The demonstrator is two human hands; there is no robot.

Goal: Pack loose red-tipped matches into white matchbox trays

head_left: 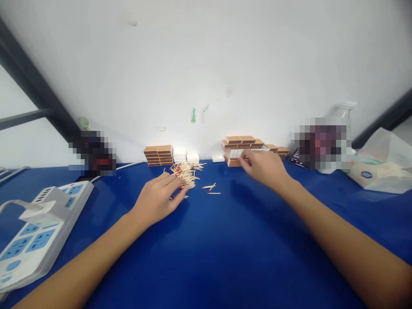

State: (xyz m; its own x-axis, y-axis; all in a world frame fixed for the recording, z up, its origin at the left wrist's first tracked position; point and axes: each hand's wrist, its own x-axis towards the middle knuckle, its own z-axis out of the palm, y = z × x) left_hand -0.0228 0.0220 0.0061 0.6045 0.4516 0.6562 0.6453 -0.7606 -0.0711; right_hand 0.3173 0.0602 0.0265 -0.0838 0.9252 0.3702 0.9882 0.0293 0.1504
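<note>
Holds left hand [161, 193] at loose matches [184, 174], right hand [265, 165] at stacked matchboxes [240, 140]

Bends the left hand's fingers loosely at the near edge of the red-tipped heap, thumb and forefinger spread; cannot tell about any match pinched there. Curls the right hand's fingers at the front of the stack, fingertips partly hidden; cannot tell whether gripping or merely touching. Shows a white-faced row of boxes [234, 153] just beside those fingertips, on their left.

Has a few stray matches [214, 193] between the hands, nearer the left, on the blue tabletop [209, 257]. Shows white matchbox trays [179, 155] in short piles just beyond the left hand's heap, with brown-sided matchboxes [158, 155] stacked beside them, to the left. Has a lone white tray [218, 159] farther back between the hands, near the right stack.

Has a phone [296, 158] to the right of the right hand, partly behind a pixelated patch, then a white bottle [348, 105] and, farther out, a plastic bag [392, 150] around a soft packet [370, 176]. Shows a power strip [41, 240] left of the left hand, well apart, bearing a white adapter [41, 210]. Faces, beyond both hands, a pale wall [225, 56] with a scrap of green tape [193, 115].
</note>
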